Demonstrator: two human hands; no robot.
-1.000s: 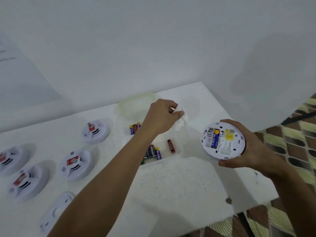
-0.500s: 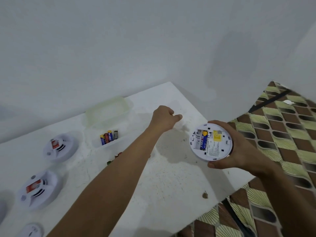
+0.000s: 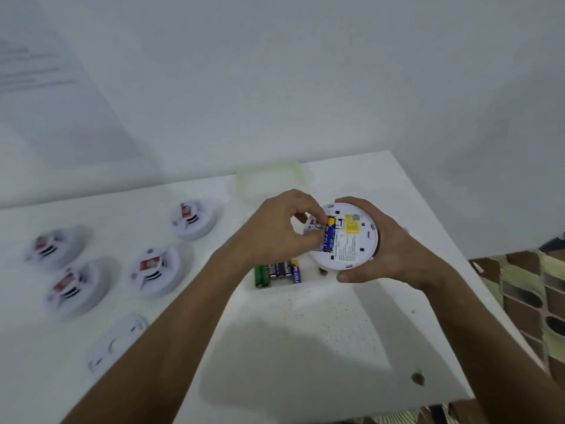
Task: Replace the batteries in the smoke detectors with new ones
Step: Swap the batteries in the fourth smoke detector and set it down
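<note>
My right hand (image 3: 394, 249) grips a round white smoke detector (image 3: 351, 240) from its right side, back facing up, above the table. Its open battery bay shows a blue and yellow battery (image 3: 329, 237). My left hand (image 3: 281, 231) is at the bay's left edge, thumb and fingers pinching at that battery. Below the hands, a clear tray (image 3: 305, 284) holds several loose batteries (image 3: 279, 272), green, purple and blue.
Several more smoke detectors lie on the white table (image 3: 305, 347) at left, such as the closest detector (image 3: 154, 269) and another detector behind it (image 3: 193, 220). A detached white cover (image 3: 117, 341) lies front left. A clear lid (image 3: 272, 179) sits by the wall. The table's right edge borders patterned floor (image 3: 532, 295).
My left hand came back from the table's far right corner to the detector's battery bay. My right hand brought the detector in over the battery tray.
</note>
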